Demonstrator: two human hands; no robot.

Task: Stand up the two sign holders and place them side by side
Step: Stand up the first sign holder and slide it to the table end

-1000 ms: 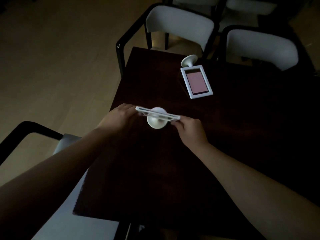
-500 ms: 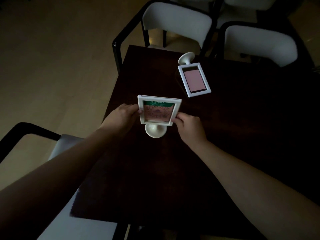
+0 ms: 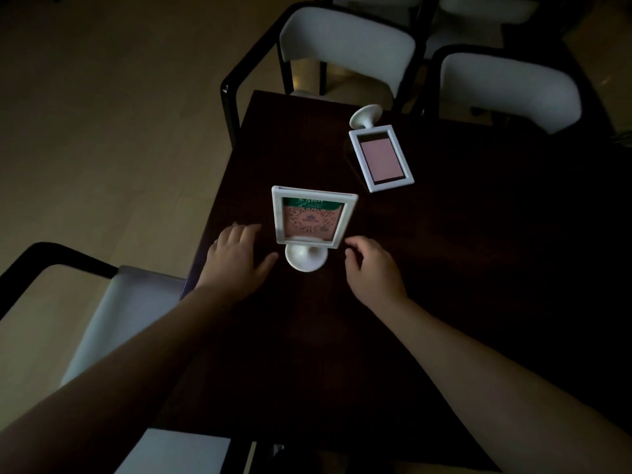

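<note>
I see the near sign holder [image 3: 313,218] standing upright on its round white foot on the dark table [image 3: 342,336], its framed card with a green band and a pinkish panel facing me. It stands free between my two sets of fingers, touched by neither. My left hand [image 3: 236,260] lies palm down just to the left of the foot, fingers spread loosely and empty, the thumb pointing toward the base with a small gap left. My right hand [image 3: 372,268] hovers just to the right of the foot, fingers slackly curled and apart, holding nothing, the fingertips close below the frame's lower right corner. The second sign holder [image 3: 381,159] lies flat on its back well beyond my right fingertips, toward the far edge, its foot pointing away from me at the white-backed chairs [image 3: 345,39]. The room is dim, so finer print on the card I cannot read.
</note>
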